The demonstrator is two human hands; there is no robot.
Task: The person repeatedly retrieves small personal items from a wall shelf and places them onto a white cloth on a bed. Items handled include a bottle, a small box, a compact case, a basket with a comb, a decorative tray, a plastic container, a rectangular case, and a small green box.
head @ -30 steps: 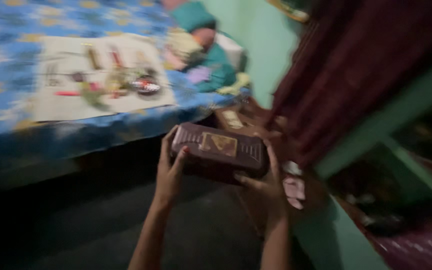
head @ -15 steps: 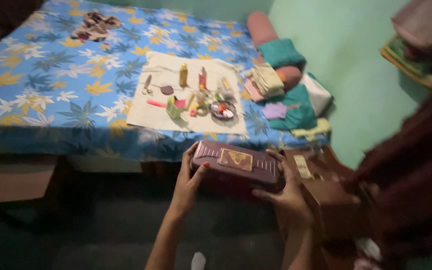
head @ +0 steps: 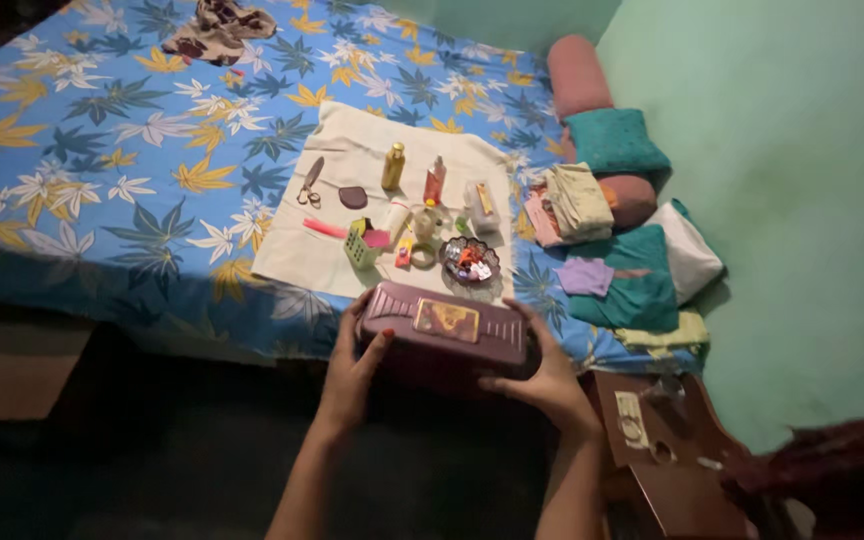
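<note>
Both my hands hold a dark maroon rectangular box [head: 442,325] with a gold panel on its lid, just in front of the bed's near edge. My left hand [head: 352,365] grips its left end, thumb on top. My right hand [head: 544,375] grips its right end from below. Beyond the box, a cream cloth [head: 337,175] lies on the bed with small items on it: scissors [head: 310,183], a yellow bottle [head: 393,166], a red tube [head: 434,183], a green holder [head: 359,245] and a small dish [head: 471,260] of bits.
The bed has a blue floral sheet [head: 102,150]. Pillows and folded cloths [head: 612,200] are piled at its right end against a green wall [head: 802,180]. A brown wooden stool [head: 667,445] stands at the lower right. The floor [head: 132,450] below is dark.
The view has swung left and steadied on the bed. The box, still in both hands, now sits closer to the bed's edge near the cream cloth.
</note>
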